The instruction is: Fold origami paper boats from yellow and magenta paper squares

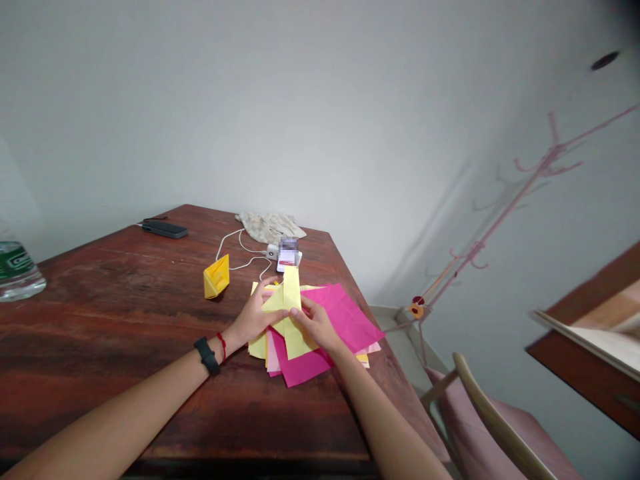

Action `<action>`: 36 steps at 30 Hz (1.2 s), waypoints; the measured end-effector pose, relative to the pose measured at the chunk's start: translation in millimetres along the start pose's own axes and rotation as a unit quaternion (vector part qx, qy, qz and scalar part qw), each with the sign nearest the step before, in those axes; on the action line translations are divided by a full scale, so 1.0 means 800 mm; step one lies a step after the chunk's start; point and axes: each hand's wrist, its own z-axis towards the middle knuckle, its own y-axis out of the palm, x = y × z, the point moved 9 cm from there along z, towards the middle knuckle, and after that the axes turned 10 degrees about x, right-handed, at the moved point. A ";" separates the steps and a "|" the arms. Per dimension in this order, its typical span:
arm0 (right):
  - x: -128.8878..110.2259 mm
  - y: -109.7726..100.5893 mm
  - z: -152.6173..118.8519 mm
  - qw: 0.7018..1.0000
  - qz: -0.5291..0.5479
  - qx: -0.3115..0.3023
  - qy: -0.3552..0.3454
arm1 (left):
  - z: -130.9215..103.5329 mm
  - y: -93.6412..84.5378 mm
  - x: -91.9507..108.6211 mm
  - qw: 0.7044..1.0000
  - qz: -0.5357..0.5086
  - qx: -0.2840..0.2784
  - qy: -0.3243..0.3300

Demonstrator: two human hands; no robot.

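A pale yellow folded paper [291, 293] is held over a stack of coloured sheets. My left hand [256, 311] grips its left side, thumb reaching across the front. From the right, my right hand [316, 322] pinches it near the middle, its thumb close to the left thumb. Beneath lie a magenta sheet [350, 317] and several pink and yellow sheets, partly hidden by the hands. A folded yellow paper boat [217, 277] sits to the left on the table. Just beyond the held paper is a phone [287, 252] with its screen lit.
The wooden table [125, 320] carries a dark power bank [165, 229], white cables [240, 263], a crumpled cloth [270, 227] and a water bottle [17, 270] at the far left. A chair [480, 407] and pink coat stand [515, 193] are on the right.
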 end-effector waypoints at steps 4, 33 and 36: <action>-0.007 0.001 -0.001 0.999 0.036 0.008 0.011 | 0.002 -0.001 -0.004 1.000 -0.016 0.001 -0.023; 0.030 0.010 -0.008 0.984 0.080 -0.014 0.157 | 0.001 0.000 -0.011 0.996 0.069 0.016 0.049; 0.010 0.019 -0.010 0.988 0.086 -0.042 0.122 | -0.001 0.000 -0.011 0.996 0.078 0.014 0.049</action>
